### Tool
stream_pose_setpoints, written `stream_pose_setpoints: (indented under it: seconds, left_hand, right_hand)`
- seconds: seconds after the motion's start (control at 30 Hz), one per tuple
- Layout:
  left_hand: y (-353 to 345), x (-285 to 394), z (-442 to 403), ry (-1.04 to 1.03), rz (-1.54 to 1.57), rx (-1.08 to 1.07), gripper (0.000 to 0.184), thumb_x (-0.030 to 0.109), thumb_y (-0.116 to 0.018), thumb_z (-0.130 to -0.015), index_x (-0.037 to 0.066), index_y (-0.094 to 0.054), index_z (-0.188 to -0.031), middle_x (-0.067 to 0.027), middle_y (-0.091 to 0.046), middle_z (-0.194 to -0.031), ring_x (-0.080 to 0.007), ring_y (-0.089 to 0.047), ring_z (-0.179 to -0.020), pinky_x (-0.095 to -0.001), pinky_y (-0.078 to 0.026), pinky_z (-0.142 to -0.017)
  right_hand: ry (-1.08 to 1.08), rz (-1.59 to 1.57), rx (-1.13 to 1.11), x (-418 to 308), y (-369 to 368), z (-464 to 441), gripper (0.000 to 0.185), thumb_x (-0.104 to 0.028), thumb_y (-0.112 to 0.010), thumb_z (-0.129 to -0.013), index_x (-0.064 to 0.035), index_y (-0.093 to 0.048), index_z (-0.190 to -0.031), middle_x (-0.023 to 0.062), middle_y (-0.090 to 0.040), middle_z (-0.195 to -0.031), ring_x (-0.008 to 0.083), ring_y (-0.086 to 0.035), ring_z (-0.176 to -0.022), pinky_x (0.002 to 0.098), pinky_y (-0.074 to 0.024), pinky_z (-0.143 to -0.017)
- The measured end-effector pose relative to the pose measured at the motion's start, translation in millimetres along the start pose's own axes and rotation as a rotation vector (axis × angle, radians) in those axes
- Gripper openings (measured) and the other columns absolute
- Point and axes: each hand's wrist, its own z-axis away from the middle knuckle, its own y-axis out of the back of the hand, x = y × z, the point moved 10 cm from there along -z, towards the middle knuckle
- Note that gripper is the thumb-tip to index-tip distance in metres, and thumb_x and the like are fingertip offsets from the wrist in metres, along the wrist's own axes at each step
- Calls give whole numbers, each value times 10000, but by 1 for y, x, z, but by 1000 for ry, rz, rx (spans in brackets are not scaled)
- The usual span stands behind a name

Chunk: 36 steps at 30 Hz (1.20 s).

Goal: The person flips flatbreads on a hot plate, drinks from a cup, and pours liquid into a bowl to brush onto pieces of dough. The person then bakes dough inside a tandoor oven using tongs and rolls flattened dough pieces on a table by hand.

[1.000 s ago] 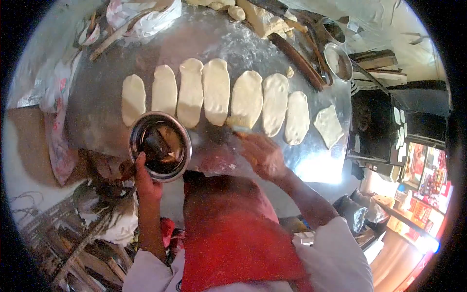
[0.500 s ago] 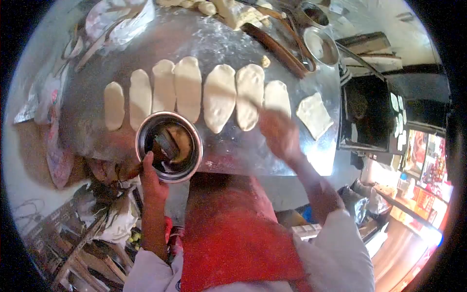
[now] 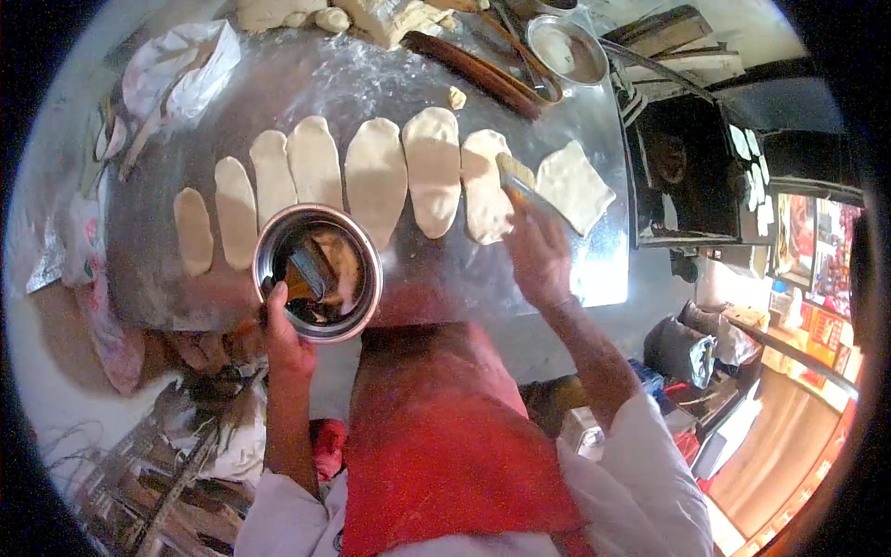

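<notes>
My left hand (image 3: 290,336) grips the rim of a round metal bowl (image 3: 374,295), its thumb over the edge. Inside the bowl is dark liquid and a flat greyish object (image 3: 313,272) whose kind I cannot make out. My right hand (image 3: 538,251), slightly blurred, is closed around a pastry brush (image 3: 518,174). The bristles are at the right edge of an oval dough piece (image 3: 483,186); whether they touch it I cannot tell. To the right lies a squarish dough piece (image 3: 575,190). Several flattened ovals (image 3: 375,176) form a row leftward, some partly behind the bowl.
The metal table (image 3: 418,288) bears a dough mass (image 3: 380,20), a long brown wooden piece (image 3: 473,74) and a metal pot (image 3: 568,51) at the back. A white bag (image 3: 181,70) lies back left. A dark oven-like box (image 3: 682,167) stands right.
My right hand has moved with the brush from the wider ovals to the gap beside the squarish piece. The view has shifted, so the table appears further left. The left hand still holds the bowl.
</notes>
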Motion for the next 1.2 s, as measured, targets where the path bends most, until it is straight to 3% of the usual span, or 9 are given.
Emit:
stream_pose_setpoints:
  seconds: [0.17,0.4,0.47,0.63,0.9,1.0,1.07,1.13,1.2]
  left_hand:
    - [10,0,-7,15,45,52,416,284,-582,-892,49,-501,-1226,-71,-577,-1177,-220,-571,-1059,-372,-463,-938]
    - [39,1,-27,47,80,-16,395,256,-538,-912,45,-485,-1242,-84,-576,-1173,-225,-571,-1060,-364,-466,-931]
    - [37,17,-27,21,100,-22,398,254,-542,-911,46,-482,-1244,-83,-573,-1179,-222,-564,-1071,-363,-462,-939]
    - [69,53,-48,12,76,-78,408,250,-552,-909,55,-472,-1259,-80,-559,-1203,-218,-542,-1113,-366,-446,-967]
    - [153,158,-105,54,93,-116,614,-65,-534,-835,-10,-283,-1393,-185,-357,-1404,-304,-375,-1285,-359,-300,-1077]
    - [195,189,-142,-204,-308,-272,563,83,-586,-866,18,-342,-1369,-154,-423,-1363,-271,-424,-1253,-362,-338,-1057]
    - [183,214,-121,63,7,-67,510,244,-606,-880,46,-429,-1316,-122,-493,-1303,-239,-474,-1206,-372,-386,-1020]
    - [192,253,-142,-407,-479,-172,502,363,-614,-866,71,-498,-1258,-88,-550,-1238,-214,-529,-1136,-372,-435,-965]
    - [211,234,-146,15,-82,-6,455,307,-606,-877,64,-508,-1250,-77,-558,-1227,-215,-539,-1124,-362,-440,-964]
  right_hand:
    - [165,-79,-205,-46,-15,76,339,-107,-679,-754,-72,-606,-1083,133,-575,-1141,336,-559,-979,436,-477,-784]
    - [37,135,127,-16,-2,-7,211,-52,-653,-775,-55,-633,-985,126,-593,-1117,331,-579,-974,439,-486,-814]
    - [-75,-110,65,-17,-19,-28,183,-56,-646,-788,-53,-632,-970,133,-599,-1117,335,-585,-956,418,-493,-806]
    - [226,14,-96,-95,-102,-32,244,-120,-656,-811,-99,-629,-1053,136,-593,-1145,321,-577,-1012,423,-519,-769]
    - [64,-248,-42,-198,-167,-60,261,-62,-658,-797,-42,-604,-1052,174,-592,-1164,367,-596,-1011,428,-501,-842]
    - [11,-340,109,-254,-144,-84,255,-63,-643,-806,-45,-597,-1056,170,-587,-1176,367,-588,-1027,436,-492,-850]
    - [71,-289,80,-260,-169,-80,230,-61,-637,-814,-49,-603,-1042,173,-583,-1176,354,-591,-1017,437,-494,-837]
    - [61,-212,-37,-274,-181,-93,214,-60,-635,-816,-48,-605,-1028,181,-580,-1170,345,-598,-994,428,-492,-830]
    - [34,-258,-9,-303,-161,-108,205,-56,-621,-825,-50,-616,-1030,184,-575,-1174,336,-598,-978,421,-483,-830]
